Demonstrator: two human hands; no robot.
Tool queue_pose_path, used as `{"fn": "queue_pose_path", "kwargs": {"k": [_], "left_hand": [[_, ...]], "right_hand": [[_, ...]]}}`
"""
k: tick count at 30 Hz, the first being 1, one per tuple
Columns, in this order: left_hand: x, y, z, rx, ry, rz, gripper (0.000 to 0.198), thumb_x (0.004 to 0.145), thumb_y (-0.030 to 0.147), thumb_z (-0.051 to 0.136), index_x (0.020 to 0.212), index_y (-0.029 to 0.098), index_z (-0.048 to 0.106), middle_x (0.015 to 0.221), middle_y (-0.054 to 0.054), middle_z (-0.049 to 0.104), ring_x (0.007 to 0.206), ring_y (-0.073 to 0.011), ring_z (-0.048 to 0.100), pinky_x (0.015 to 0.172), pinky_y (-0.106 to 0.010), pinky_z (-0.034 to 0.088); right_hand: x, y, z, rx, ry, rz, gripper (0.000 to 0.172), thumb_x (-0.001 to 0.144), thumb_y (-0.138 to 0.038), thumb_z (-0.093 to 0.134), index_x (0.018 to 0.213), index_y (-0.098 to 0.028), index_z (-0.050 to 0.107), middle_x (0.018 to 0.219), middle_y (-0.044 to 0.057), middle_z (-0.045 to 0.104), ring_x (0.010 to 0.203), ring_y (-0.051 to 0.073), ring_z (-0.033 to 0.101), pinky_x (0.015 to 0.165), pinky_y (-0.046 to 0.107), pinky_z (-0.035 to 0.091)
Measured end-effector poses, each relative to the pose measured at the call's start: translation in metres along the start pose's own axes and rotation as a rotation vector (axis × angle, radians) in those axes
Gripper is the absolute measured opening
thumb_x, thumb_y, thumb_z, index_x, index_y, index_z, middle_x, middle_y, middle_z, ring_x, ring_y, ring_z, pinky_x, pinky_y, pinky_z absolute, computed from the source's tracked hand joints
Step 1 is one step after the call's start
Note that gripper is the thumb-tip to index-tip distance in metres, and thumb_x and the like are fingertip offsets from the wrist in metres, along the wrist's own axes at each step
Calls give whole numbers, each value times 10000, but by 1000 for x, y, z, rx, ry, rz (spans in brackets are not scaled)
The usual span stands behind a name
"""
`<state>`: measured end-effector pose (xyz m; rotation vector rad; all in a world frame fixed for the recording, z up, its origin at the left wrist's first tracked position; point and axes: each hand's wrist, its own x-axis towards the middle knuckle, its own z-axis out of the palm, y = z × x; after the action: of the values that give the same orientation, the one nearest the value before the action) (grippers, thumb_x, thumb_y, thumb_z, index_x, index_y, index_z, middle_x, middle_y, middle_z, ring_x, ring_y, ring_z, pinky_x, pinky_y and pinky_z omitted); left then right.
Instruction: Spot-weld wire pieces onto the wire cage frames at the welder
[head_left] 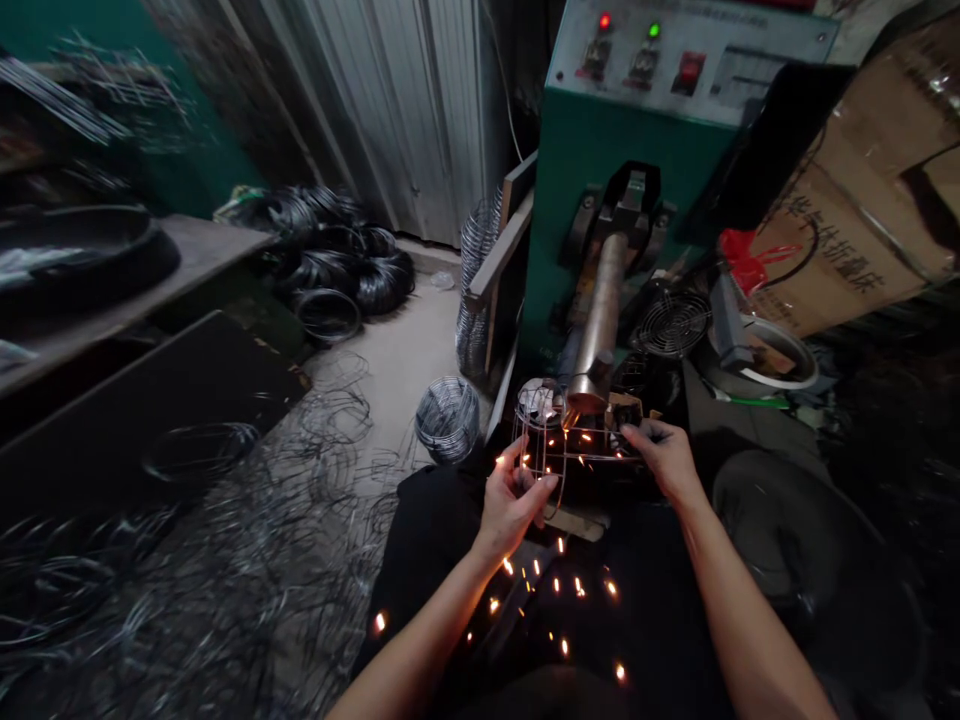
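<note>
A small wire cage frame (571, 452) sits under the copper electrode arm (600, 325) of a green welding machine (600, 180). My left hand (514, 500) grips the frame's near left side, fingers curled round its wires. On the frame's right side my right hand (664, 455) pinches it. Orange sparks (555, 585) fly from the weld point and scatter over my dark lap.
Coils of black wire (337, 260) lie on the floor at the back, a small wire coil (447, 418) stands near the machine, and loose wire rings (225, 560) cover the floor at left. A dark bench (142, 290) stands left. A cardboard box (862, 180) and a fan (671, 322) are right.
</note>
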<state>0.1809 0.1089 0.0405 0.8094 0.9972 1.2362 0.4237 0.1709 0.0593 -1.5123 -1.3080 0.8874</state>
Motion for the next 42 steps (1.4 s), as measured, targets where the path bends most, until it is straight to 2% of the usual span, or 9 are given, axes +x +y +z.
{"fn": "queue_pose_path", "kwargs": {"k": [6,10,13,16,21,25,29,35,42], "left_hand": [[-30,13,-14,-48,45,-99,747,701,339,851,1327,135,499,728,6,632,601,-117,602,585,-229,510],[-62,54,-48,-125,-248,-336,706,625,382,893,1214,117,609,925,-130,700,777,-248,697,734,-372,566],[-68,75,-71,-151,-356,-285,781,583,397,911,1267,148,630,1239,-206,641,1102,-355,642,945,-437,514],[-67,63,-86,-200,-330,-286,842,651,431,859,1401,252,521,1430,-175,522,1186,-371,598,931,-461,523],[-83,15,-100,-156,-216,-419,827,789,470,748,1482,227,367,1177,-189,674,784,-234,715,678,-333,561],[-94,1,-98,-68,-124,-338,863,792,462,757,1478,121,359,779,-71,690,512,-144,605,514,-249,482],[-88,3,-77,-41,-52,-242,796,796,431,762,1449,131,421,606,43,565,461,-100,511,465,-208,422],[-60,5,-42,7,62,-123,766,719,426,814,1384,177,526,673,43,564,510,-76,505,532,-203,440],[-39,5,-30,21,98,-35,737,734,403,809,1375,163,536,700,37,545,556,-78,479,575,-212,444]], "right_hand": [[-28,10,-27,22,-168,14,519,782,-624,675,590,-173,504,570,-29,445,550,104,389,517,237,298],[-65,19,-49,-56,-508,285,506,831,-645,609,776,-145,662,596,10,568,501,128,497,482,241,371],[-84,22,-42,-109,-665,348,412,805,-555,683,939,-165,706,700,19,637,552,149,558,508,252,426],[-91,26,-22,-135,-709,237,361,737,-430,770,1017,-205,727,901,37,697,783,194,618,674,279,487],[-91,37,-7,-194,-622,154,276,768,-428,733,944,-216,749,914,40,693,853,215,605,777,315,469],[-86,31,-16,-124,-559,103,285,746,-457,744,824,-184,726,821,27,651,787,190,567,750,295,438],[-79,12,-18,35,-575,206,322,699,-479,761,757,-172,683,657,-14,563,610,138,468,610,260,382],[-57,-2,-15,41,-309,127,392,586,-491,801,568,-181,562,578,-24,473,593,133,404,566,257,308],[-42,-17,-23,-70,-112,24,459,576,-534,839,559,-190,536,582,-19,468,589,138,404,562,275,318]]}}
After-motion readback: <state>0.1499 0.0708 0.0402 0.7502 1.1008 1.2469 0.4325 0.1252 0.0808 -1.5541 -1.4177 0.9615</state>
